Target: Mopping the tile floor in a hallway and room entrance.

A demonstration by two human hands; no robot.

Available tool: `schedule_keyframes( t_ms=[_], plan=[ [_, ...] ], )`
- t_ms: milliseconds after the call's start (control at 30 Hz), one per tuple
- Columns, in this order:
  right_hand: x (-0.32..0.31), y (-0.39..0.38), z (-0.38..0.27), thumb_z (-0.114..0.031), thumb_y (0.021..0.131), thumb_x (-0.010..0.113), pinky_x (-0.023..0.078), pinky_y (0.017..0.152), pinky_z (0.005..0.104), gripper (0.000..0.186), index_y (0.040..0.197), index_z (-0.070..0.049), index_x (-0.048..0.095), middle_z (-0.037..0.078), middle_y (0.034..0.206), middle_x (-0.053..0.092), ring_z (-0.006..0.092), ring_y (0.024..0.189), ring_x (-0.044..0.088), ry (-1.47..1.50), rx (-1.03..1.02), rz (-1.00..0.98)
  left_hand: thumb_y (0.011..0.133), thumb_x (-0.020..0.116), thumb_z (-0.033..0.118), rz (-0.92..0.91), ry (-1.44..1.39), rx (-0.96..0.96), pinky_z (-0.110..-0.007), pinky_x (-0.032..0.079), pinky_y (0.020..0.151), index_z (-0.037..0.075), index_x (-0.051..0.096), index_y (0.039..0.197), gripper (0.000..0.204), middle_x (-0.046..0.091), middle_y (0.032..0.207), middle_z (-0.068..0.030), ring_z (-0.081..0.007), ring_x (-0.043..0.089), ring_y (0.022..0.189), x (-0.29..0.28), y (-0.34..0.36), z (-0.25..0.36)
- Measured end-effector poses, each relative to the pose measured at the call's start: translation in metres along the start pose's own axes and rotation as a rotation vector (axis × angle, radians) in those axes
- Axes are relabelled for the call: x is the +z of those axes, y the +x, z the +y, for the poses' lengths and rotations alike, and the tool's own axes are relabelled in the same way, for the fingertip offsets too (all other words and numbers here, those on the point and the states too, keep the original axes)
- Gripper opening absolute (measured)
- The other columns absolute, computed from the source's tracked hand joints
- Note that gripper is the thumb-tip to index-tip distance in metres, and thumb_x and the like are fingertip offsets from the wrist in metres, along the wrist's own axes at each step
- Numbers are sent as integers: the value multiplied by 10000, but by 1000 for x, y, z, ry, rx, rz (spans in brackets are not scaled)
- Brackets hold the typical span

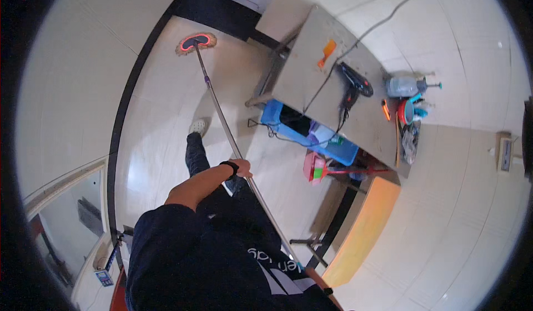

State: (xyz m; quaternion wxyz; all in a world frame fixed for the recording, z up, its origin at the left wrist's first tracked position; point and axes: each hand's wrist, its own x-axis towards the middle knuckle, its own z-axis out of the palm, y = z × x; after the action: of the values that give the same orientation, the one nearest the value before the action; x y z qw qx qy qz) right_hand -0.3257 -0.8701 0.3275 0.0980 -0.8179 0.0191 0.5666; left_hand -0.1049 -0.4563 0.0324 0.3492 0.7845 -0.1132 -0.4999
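Nearest the camera is the person's dark shirt (pixel 189 255); past it spreads the pale floor (pixel 158 116), where mopping appears to be the step in hand; the grey table (pixel 300 61) stands rightward, its drooping cord (pixel 391 15) a likely snag; the mop (pixel 224 116) slants across, its head on the floor near the dark threshold (pixel 216 15); a blue crate (pixel 275 111) sits below the tabletop; the left hand (pixel 242 168) is wrapped round mid-pole; the right hand (pixel 315 277) seemingly grasps its upper end; another stroke would call for both guiding it clear of the wall.

Mop head (pixel 196 41) on pale floor (pixel 152 116)
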Motion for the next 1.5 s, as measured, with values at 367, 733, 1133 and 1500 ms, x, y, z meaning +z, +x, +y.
schedule_keyframes(
  t_ms=[367,733,1133,1500],
  plan=[
    [79,79,-253,-233,783,612,462,583,366,262,935,-22,580,134,643,597,232,612,595,508,-107,88,702,649,485,363,-64,-270,-544,360,934,194,454,1274,671,516,1216,-110,-310,393,1211,-140,-94,-190],
    [132,28,-449,-363,774,679,399,533,299,384,858,-9,556,71,622,525,143,583,495,543,-42,207,579,769,252,523,-290,-105,-358,425,921,-44,431,1214,778,544,1131,-228,-323,533,1064,-171,-176,-298],
    [282,-100,-407,-234,735,718,446,609,273,307,966,-50,635,48,687,599,99,631,521,903,175,286,635,746,370,149,-189,33,-313,475,799,-59,504,1146,710,630,919,-131,-226,606,862,-31,-241,-282],
    [207,-142,-380,-91,656,742,446,627,218,381,1005,25,640,61,763,646,88,677,548,1063,290,615,695,745,355,-59,-406,-9,-241,430,506,-21,423,1238,734,572,761,-16,-101,535,660,-33,-236,-182]
  ],
)
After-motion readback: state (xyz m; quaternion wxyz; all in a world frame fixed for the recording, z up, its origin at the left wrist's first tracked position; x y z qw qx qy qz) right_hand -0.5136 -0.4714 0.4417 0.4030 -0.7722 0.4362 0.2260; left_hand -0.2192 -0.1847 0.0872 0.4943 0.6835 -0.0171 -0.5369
